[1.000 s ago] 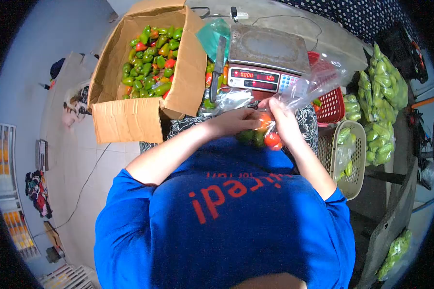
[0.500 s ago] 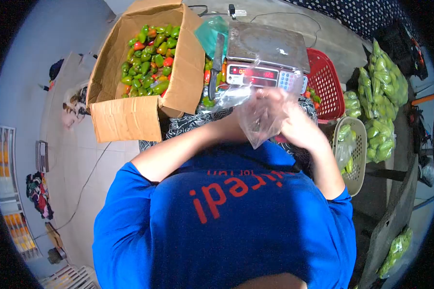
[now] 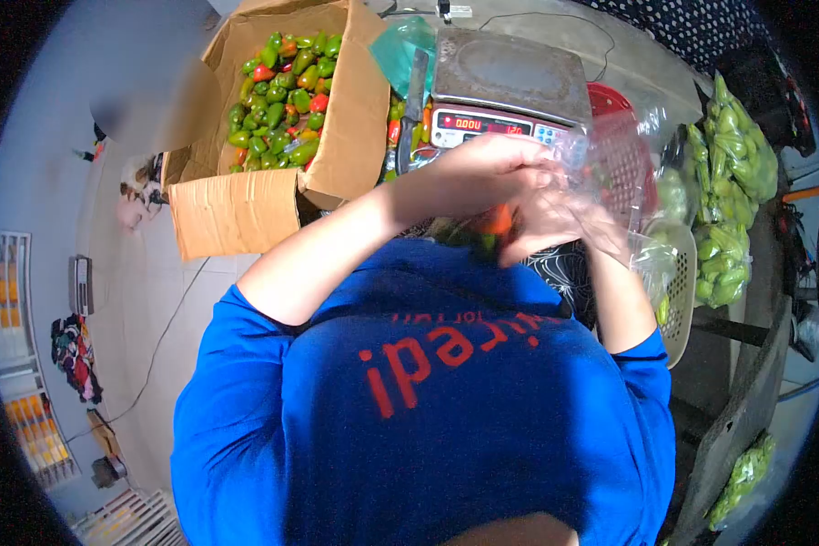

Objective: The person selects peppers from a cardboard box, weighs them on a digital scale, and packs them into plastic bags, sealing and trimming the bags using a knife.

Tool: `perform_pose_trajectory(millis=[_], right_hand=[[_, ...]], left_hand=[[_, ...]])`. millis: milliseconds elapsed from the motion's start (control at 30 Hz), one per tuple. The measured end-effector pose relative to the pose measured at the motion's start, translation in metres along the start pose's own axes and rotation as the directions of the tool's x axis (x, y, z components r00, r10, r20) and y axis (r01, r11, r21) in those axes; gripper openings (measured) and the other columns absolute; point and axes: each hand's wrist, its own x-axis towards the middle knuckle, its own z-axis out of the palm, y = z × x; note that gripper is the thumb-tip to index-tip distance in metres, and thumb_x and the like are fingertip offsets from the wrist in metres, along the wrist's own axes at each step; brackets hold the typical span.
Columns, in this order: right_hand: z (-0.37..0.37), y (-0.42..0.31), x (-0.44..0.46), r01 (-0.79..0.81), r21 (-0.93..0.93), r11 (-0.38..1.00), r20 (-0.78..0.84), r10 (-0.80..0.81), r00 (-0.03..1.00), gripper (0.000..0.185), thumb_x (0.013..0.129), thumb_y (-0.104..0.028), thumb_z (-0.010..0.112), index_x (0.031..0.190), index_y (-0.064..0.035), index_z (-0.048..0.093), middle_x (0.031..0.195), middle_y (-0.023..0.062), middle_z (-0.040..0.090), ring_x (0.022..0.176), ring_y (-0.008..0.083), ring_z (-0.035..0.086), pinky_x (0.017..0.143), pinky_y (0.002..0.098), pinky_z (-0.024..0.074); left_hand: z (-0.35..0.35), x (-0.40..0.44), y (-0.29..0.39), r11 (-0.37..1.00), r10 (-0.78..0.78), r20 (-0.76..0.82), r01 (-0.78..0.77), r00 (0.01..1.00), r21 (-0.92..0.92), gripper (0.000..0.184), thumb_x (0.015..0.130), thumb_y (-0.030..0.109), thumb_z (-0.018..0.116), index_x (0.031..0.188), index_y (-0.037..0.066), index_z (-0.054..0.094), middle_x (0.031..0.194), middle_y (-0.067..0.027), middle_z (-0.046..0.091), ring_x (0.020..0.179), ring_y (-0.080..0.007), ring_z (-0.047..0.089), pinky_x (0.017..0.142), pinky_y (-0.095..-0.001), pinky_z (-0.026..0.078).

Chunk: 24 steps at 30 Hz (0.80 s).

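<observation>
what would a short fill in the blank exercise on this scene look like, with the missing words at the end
1. Most peppers in the cardboard box are ____.
2. The knife lies between that box and the weighing ____.
3. The lettering on the blue shirt is ____.
4. The left hand and right hand are close together at a clear plastic ____.

Missing words: green; scale; red; bag.
</observation>
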Motion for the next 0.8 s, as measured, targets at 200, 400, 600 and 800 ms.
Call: perform_pose_trajectory(millis=[200, 400, 600, 800], right_hand=[[0.028, -0.031, 0.039, -0.035, 0.043, 0.998, -0.411, 0.050, 0.910, 0.063, 0.077, -0.037, 0.065, 0.124, -0.0007, 0.045, 0.122, 0.0166, 0.051, 0.109, 0.0268, 0.052, 0.094, 0.0357, 0.0410], [0.027, -0.008, 0.014, -0.043, 0.198, 0.979, -0.495, 0.137, 0.858, 0.060, 0.074, -0.036, 0.068, 0.119, -0.0018, 0.049, 0.116, 0.0173, 0.055, 0.105, 0.0283, 0.053, 0.091, 0.0368, 0.0426], [0.010, -0.026, 0.032, 0.156, 0.214, 0.964, -0.531, -0.020, 0.847, 0.057, 0.071, -0.036, 0.071, 0.114, -0.0030, 0.053, 0.109, 0.0180, 0.058, 0.101, 0.0298, 0.055, 0.087, 0.0379, 0.0441], [-0.030, -0.052, 0.009, 0.125, 0.121, 0.985, -0.154, -0.106, 0.982, 0.062, 0.066, -0.041, 0.075, 0.113, -0.0055, 0.056, 0.107, 0.0158, 0.060, 0.098, 0.0263, 0.057, 0.087, 0.0362, 0.0449]], left_hand=[[-0.001, 0.001, 0.013, 0.941, 0.274, 0.013, -0.271, 0.962, 0.205, 0.025, 0.089, 0.016, 0.050, 0.107, 0.002, 0.059, 0.105, -0.0112, 0.062, 0.101, -0.0205, 0.056, 0.089, -0.0317, 0.043], [0.013, -0.014, 0.012, 0.988, 0.041, -0.115, -0.057, 0.993, -0.143, 0.030, 0.081, 0.009, 0.057, 0.110, 0.000, 0.056, 0.104, -0.0135, 0.061, 0.099, -0.0254, 0.056, 0.086, -0.0341, 0.044], [0.005, -0.007, 0.022, 0.750, -0.167, -0.278, -0.061, 0.946, -0.659, 0.018, 0.089, 0.018, 0.054, 0.102, 0.006, 0.059, 0.079, -0.0010, 0.059, 0.071, -0.0091, 0.057, 0.064, -0.0241, 0.047], [-0.016, -0.021, 0.054, 0.336, -0.145, -0.050, 0.002, 0.988, -0.942, 0.039, 0.094, 0.037, 0.044, 0.116, 0.004, 0.046, 0.065, 0.0054, 0.045, 0.052, -0.0032, 0.040, 0.044, -0.0200, 0.033]])
